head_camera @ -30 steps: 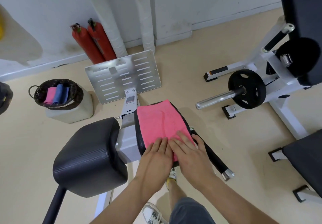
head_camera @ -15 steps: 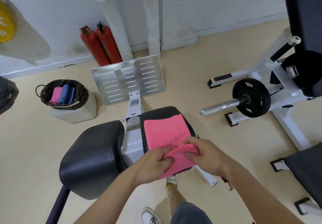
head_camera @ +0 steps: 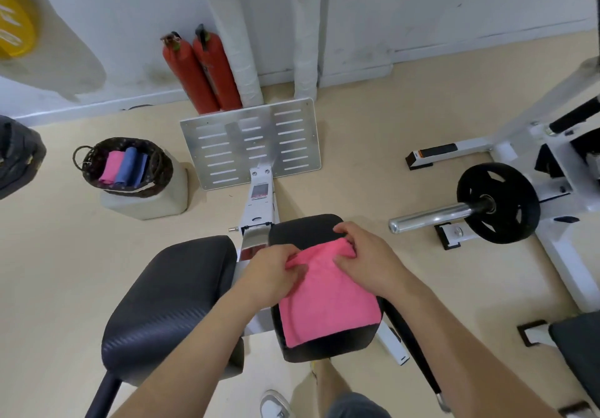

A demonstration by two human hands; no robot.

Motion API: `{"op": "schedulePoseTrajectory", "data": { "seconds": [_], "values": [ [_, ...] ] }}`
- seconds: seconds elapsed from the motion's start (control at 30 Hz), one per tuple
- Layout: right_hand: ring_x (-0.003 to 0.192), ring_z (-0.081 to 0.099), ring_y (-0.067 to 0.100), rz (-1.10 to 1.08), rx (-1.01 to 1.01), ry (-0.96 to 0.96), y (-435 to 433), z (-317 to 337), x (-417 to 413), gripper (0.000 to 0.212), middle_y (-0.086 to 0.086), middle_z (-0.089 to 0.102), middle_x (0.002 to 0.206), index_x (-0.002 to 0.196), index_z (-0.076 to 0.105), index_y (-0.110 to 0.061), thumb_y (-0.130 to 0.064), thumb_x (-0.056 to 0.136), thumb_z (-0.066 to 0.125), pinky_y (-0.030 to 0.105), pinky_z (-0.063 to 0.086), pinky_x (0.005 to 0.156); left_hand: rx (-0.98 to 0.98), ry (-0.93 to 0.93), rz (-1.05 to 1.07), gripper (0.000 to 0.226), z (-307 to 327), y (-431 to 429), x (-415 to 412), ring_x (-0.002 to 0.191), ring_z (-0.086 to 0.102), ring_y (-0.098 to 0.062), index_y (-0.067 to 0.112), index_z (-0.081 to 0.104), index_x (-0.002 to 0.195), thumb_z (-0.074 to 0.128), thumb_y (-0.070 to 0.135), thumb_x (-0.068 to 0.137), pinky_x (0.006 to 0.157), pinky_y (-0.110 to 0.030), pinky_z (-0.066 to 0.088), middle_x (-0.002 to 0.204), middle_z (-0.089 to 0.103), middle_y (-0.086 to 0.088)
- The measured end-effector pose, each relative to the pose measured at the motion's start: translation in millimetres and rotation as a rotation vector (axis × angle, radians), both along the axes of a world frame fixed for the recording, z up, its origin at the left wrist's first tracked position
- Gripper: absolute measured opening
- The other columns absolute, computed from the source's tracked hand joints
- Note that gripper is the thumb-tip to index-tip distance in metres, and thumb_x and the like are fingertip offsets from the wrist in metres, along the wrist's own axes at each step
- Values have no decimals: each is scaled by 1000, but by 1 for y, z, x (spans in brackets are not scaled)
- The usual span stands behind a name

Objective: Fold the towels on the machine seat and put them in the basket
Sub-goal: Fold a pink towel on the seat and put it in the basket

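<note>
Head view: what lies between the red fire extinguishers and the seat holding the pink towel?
The slotted metal footplate on its white beam, shown in the head view.

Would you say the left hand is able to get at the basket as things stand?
Probably not without a step: the left hand pinches the pink towel on the seat, and the basket stands far left, beyond the black pad. Nothing else blocks the way.
</note>
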State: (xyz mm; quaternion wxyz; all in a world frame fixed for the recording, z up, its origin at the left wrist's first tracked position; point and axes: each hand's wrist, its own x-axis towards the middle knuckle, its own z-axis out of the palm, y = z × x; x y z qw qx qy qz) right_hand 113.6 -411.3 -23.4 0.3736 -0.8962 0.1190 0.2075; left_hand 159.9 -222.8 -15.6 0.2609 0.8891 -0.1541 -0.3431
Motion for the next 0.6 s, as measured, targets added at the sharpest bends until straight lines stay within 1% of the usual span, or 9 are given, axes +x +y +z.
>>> {"op": "schedulePoseTrajectory", "data": {
  "seconds": [0.03,0.07,0.1,0.13,0.17,0.23,0.3,0.47,0.6],
  "values": [
    [120,51,14,63,-21,28,0,-4,3,52,-5,54,129,136,45,-24,-20,86,59,29,41,98,24,-29,-31,19,-5,-1,0,79,56,-17,22,54,74,53,25,92,62,-25,38,76,57,7],
    [124,48,16,110,-44,56,1,-7,6,54,-4,52,134,139,44,-25,-22,87,59,31,40,102,45,-44,-49,26,-10,-1,0,77,54,-18,23,46,67,52,26,92,62,-27,35,73,54,7],
    [124,48,17,142,-70,70,0,-10,9,50,-2,54,134,137,47,-25,-24,88,58,31,40,102,60,-56,-60,31,-13,-1,1,76,52,-18,24,41,64,51,28,93,62,-27,33,71,51,8],
    [120,52,17,161,-95,68,-1,-14,11,43,-2,57,129,132,52,-25,-25,89,57,30,42,97,69,-62,-63,31,-16,-2,2,75,52,-18,24,40,65,51,29,93,61,-28,33,71,51,8],
    [113,55,16,166,-120,52,-2,-15,13,36,-4,61,121,125,58,-25,-26,89,57,28,43,89,70,-72,-56,25,-17,-1,3,78,53,-17,24,46,70,51,31,93,63,-27,35,74,55,8],
    [103,58,15,171,-166,20,-4,-17,16,24,-7,66,111,113,63,-25,-28,90,56,25,40,78,62,-94,-20,13,-20,0,6,87,58,-15,24,61,93,54,34,93,70,-25,41,90,64,8],
    [99,59,17,211,-215,11,-6,-20,22,20,-6,66,106,107,63,-24,-30,91,55,26,39,75,61,-81,17,21,-23,1,10,92,60,-12,23,65,107,55,34,92,75,-23,44,101,67,8],
    [93,58,21,313,-290,24,-5,-25,32,16,-2,64,101,103,59,-21,-29,94,49,35,47,77,150,-105,-68,25,-28,-5,18,98,60,-18,20,64,109,46,33,97,83,-33,48,107,68,3],
    [92,59,21,372,-313,28,-5,-28,33,21,-3,65,99,104,64,-22,-25,94,46,33,48,73,234,-133,-146,31,-36,-9,23,96,60,-23,16,63,109,40,34,99,83,-36,48,106,68,-3]
  ]
}}
